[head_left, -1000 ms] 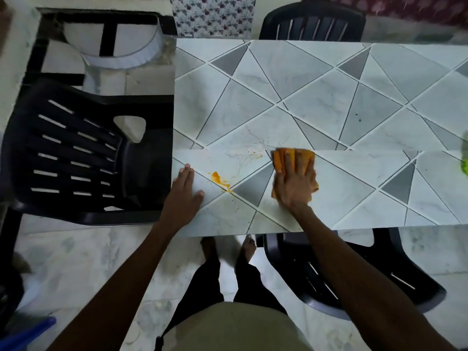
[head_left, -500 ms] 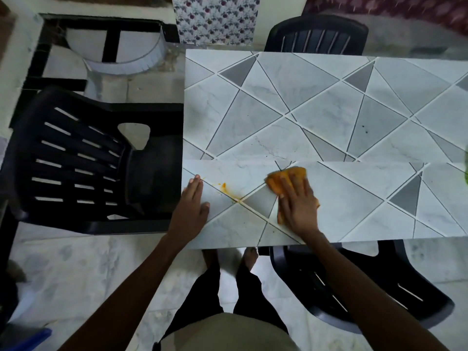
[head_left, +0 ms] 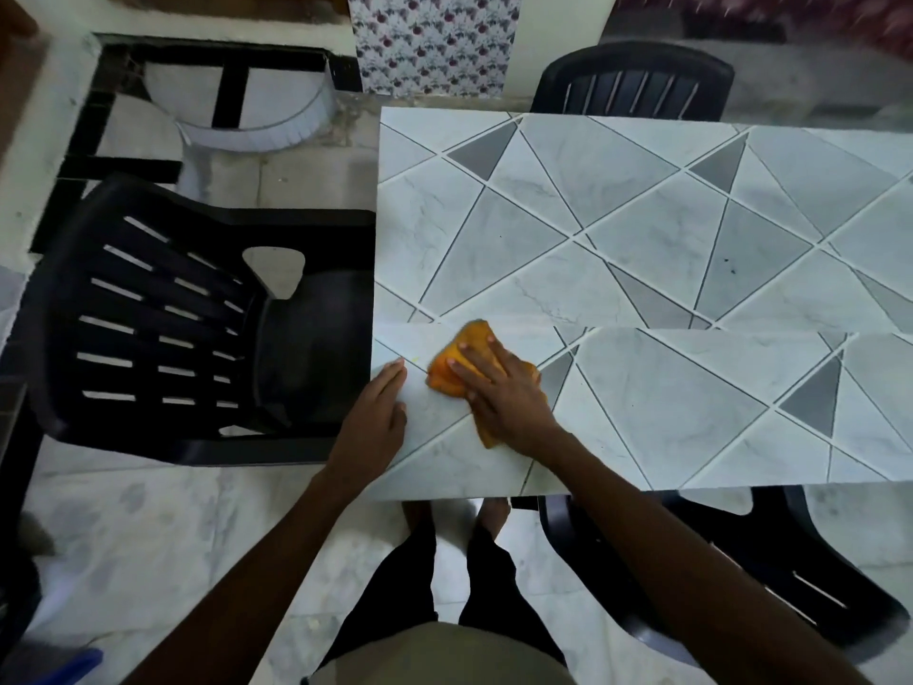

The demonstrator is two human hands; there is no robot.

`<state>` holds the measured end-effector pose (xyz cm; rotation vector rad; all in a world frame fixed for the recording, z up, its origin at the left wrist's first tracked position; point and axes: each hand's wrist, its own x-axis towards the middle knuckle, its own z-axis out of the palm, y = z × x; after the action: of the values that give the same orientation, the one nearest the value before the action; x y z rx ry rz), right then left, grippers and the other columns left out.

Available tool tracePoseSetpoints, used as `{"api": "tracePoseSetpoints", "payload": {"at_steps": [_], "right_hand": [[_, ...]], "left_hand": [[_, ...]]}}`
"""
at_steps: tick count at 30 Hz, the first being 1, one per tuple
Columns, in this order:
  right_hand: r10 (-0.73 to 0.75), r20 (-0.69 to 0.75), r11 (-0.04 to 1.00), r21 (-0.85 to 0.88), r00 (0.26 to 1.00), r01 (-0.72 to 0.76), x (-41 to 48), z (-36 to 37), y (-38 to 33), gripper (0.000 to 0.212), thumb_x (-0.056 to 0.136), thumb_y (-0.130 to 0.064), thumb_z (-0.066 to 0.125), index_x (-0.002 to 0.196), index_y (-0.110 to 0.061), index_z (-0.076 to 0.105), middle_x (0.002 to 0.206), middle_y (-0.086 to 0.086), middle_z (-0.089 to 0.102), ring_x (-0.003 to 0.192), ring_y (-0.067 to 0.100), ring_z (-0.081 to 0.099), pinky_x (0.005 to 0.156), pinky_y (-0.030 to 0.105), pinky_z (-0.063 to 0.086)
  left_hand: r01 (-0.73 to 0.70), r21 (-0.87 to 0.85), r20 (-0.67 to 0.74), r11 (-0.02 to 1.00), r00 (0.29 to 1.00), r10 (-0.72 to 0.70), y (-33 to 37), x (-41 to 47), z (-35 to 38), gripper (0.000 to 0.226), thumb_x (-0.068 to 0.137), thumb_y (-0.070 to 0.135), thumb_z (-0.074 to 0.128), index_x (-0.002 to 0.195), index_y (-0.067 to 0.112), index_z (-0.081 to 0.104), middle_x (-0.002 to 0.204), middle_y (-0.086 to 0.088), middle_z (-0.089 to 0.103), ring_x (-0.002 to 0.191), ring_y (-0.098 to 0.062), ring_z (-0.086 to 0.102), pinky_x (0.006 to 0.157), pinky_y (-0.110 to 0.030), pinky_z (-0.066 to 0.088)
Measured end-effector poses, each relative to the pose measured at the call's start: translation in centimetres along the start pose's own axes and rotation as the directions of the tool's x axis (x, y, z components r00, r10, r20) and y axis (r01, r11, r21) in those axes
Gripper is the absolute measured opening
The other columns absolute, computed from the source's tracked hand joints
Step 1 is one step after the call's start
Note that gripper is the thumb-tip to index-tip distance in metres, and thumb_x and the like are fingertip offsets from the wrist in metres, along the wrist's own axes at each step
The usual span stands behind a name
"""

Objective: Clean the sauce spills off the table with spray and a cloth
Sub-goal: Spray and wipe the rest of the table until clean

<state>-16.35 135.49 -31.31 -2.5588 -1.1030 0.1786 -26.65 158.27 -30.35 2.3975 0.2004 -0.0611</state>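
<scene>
Pale marble floor; at the left, a black slatted plastic chair [head_left: 163, 313]. Beside it stands the table [head_left: 642, 239], its glossy marble-look top cut into grey triangles. The left hand [head_left: 378, 417] lies flat, fingers straight, at the near corner. Just right of it, the rumpled orange cloth [head_left: 452, 360] sits under the right hand [head_left: 504, 393], which presses it with spread fingers.

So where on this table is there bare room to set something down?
The table is bare across its far half, from the orange cloth to the far black chair, and along the near strip right of the right hand. The near-left corner is crowded: left hand flat beside the cloth, a narrow gap between.
</scene>
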Motion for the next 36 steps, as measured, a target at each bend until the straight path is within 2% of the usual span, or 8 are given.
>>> {"api": "tracePoseSetpoints", "payload": {"at_steps": [7, 16, 18, 21, 23, 25, 31, 36], "right_hand": [[0.284, -0.138, 0.959, 0.021, 0.949, -0.284, -0.2, -1.0, 4.2, 0.048, 0.108, -0.033, 0.035, 0.154, -0.022, 0.039, 0.161, 0.008, 0.035, 0.147, 0.043, 0.028, 0.122, 0.055, 0.022], [0.113, 0.004, 0.945, 0.308, 0.994, -0.108, -1.3, -0.7, -1.9, 0.042, 0.108, -0.030, 0.040, 0.147, -0.020, 0.050, 0.154, 0.003, 0.047, 0.147, 0.029, 0.036, 0.123, 0.048, 0.025], [0.284, 0.049, 0.764, 0.591, 0.958, -0.257, -1.2, -3.2, -2.2, 0.036, 0.106, -0.021, 0.048, 0.140, -0.018, 0.058, 0.141, -0.001, 0.060, 0.133, 0.014, 0.051, 0.115, 0.038, 0.037], [0.501, 0.340, 0.086, 0.895, 0.796, -0.437, -1.7, -7.9, -2.6, 0.032, 0.106, -0.013, 0.047, 0.135, -0.018, 0.059, 0.120, 0.005, 0.068, 0.104, 0.015, 0.065, 0.091, 0.031, 0.054], [0.438, 0.501, -0.380, 0.856, 0.747, -0.351, -2.4, -10.0, -2.2, 0.035, 0.103, -0.015, 0.047, 0.137, -0.012, 0.055, 0.124, 0.018, 0.067, 0.108, 0.028, 0.067, 0.091, 0.041, 0.059], [0.336, 0.590, -0.628, 0.721, 0.734, -0.293, -3.0, -12.0, -2.6, 0.045, 0.096, -0.028, 0.049, 0.132, -0.003, 0.058, 0.123, 0.025, 0.067, 0.106, 0.037, 0.070, 0.085, 0.050, 0.061], [0.202, 0.644, -0.778, 0.563, 0.738, -0.279, -4.7, -12.5, -1.1, 0.087, 0.093, -0.073, 0.043, 0.154, -0.011, 0.038, 0.156, 0.027, 0.037, 0.142, 0.047, 0.038, 0.117, 0.061, 0.030], [0.335, 0.701, -0.674, 0.645, 0.630, -0.360, -6.0, -13.2, 1.9, 0.077, 0.089, -0.070, 0.054, 0.136, -0.009, 0.061, 0.139, 0.026, 0.057, 0.131, 0.045, 0.052, 0.115, 0.058, 0.034]], "left_hand": [[0.023, -0.059, -0.020, 0.998, 0.999, -0.025, 0.5, -0.1, 0.0, 0.055, 0.095, 0.008, 0.053, 0.149, 0.005, 0.039, 0.158, -0.004, 0.034, 0.146, -0.016, 0.029, 0.115, -0.019, 0.019], [0.057, -0.087, -0.123, 0.995, 0.990, -0.068, 1.2, 0.5, -0.5, 0.042, 0.095, 0.009, 0.048, 0.135, 0.006, 0.057, 0.140, -0.009, 0.055, 0.130, -0.023, 0.050, 0.110, -0.021, 0.030], [0.059, -0.124, -0.130, 0.991, 0.989, -0.075, 2.1, 1.4, -0.8, 0.040, 0.093, 0.001, 0.052, 0.132, 0.011, 0.060, 0.135, -0.005, 0.057, 0.126, -0.021, 0.052, 0.108, -0.020, 0.032], [0.056, -0.250, -0.011, 0.967, 0.998, -0.060, 4.2, 2.8, -1.1, 0.041, 0.093, 0.003, 0.059, 0.131, 0.019, 0.060, 0.133, 0.002, 0.058, 0.121, -0.014, 0.053, 0.105, -0.026, 0.041], [0.100, -0.367, 0.093, 0.925, 0.993, -0.070, 6.0, 4.0, -1.2, 0.037, 0.095, 0.009, 0.061, 0.130, 0.021, 0.060, 0.132, 0.004, 0.059, 0.119, -0.013, 0.055, 0.100, -0.029, 0.046], [0.158, -0.463, 0.176, 0.872, 0.981, -0.084, 7.8, 5.2, -1.4, 0.033, 0.097, 0.020, 0.061, 0.131, 0.020, 0.060, 0.132, 0.004, 0.060, 0.121, -0.012, 0.055, 0.100, -0.027, 0.045], [0.282, -0.579, 0.352, 0.765, 0.933, -0.077, 11.1, 6.9, -1.6, 0.022, 0.091, 0.031, 0.070, 0.105, 0.015, 0.073, 0.096, 0.004, 0.073, 0.092, -0.003, 0.065, 0.079, -0.012, 0.047], [0.329, -0.516, 0.330, 0.791, 0.928, -0.171, 12.2, 7.0, 0.3, 0.025, 0.083, 0.022, 0.078, 0.104, 0.009, 0.074, 0.091, -0.001, 0.073, 0.082, -0.008, 0.065, 0.070, -0.016, 0.046]]}}
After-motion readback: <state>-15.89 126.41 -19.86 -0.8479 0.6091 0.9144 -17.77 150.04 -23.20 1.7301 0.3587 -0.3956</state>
